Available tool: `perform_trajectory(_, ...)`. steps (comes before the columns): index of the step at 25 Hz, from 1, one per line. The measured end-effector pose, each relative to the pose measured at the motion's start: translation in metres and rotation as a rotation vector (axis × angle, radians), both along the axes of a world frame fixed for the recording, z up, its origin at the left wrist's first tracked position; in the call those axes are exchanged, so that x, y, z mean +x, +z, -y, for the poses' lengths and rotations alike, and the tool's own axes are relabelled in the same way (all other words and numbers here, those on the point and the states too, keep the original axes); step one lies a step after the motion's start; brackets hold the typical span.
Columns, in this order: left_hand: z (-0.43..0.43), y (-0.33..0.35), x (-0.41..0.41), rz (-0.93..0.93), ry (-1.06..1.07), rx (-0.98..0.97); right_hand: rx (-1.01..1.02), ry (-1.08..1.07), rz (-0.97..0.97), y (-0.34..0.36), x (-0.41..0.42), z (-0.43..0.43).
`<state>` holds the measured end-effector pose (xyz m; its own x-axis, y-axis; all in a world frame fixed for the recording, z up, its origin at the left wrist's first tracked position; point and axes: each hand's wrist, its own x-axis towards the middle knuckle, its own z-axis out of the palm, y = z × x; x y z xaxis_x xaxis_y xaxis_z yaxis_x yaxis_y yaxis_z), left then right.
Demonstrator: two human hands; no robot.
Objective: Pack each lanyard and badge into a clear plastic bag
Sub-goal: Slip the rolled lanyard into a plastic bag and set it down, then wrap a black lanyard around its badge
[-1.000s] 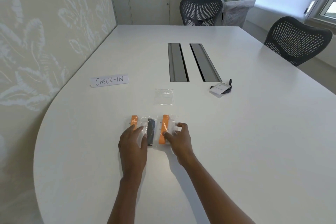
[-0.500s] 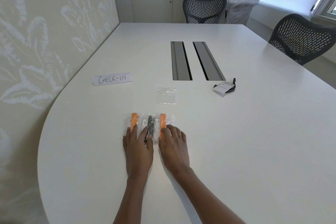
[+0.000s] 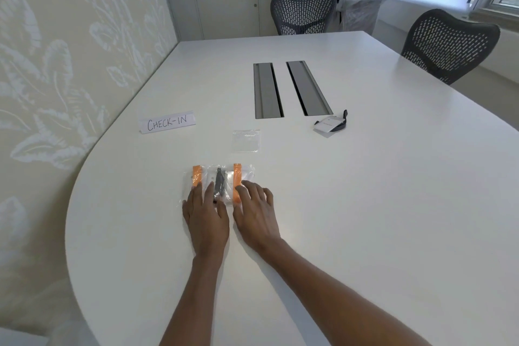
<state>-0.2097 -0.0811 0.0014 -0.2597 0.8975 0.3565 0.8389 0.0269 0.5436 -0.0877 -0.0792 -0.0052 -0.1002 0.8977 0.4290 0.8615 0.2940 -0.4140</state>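
Both hands are flat on the tabletop [image 3: 365, 205], fingers straight, nothing pinched. The left hand [image 3: 206, 216] covers the near ends of the left and middle bags; the right hand [image 3: 255, 215] presses the near end of the right one. The three packed bags [image 3: 229, 177] sit side by side, touching or overlapping, holding the left orange lanyard [image 3: 197, 175], bagged dark lanyard [image 3: 219, 182] and right orange lanyard [image 3: 237, 177]. The badges inside are hard to make out through the plastic. Looks like three sets done. Just beyond lies one empty clear bag [image 3: 245, 140], flat. Further right, well apart, a loose dark lanyard [image 3: 343, 121] with its white badge [image 3: 327, 124] is unbagged. My read: one set left, one bag left, so the counts match. The CHECK-IN sign [image 3: 167, 122] is off left, cable troughs [image 3: 266, 90] behind.
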Motion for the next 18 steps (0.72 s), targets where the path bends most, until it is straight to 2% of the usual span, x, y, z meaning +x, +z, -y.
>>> perform_trajectory(3,0.01,0.001,0.041,0.065,-0.039,0.088,0.064,0.002,-0.075,0.0,0.028,0.002)
perform_trajectory(7,0.001,0.004,0.112,0.132,-0.204,0.104,0.017,-0.087,-0.1,0.001,0.096,-0.009)
perform_trajectory(13,-0.049,0.011,0.212,0.162,-0.372,-0.113,-0.091,-0.257,-0.129,0.0,0.201,-0.05)
perform_trajectory(18,-0.07,-0.014,0.236,-0.151,-0.365,-0.182,-0.174,-0.316,-0.135,-0.003,0.245,-0.111)
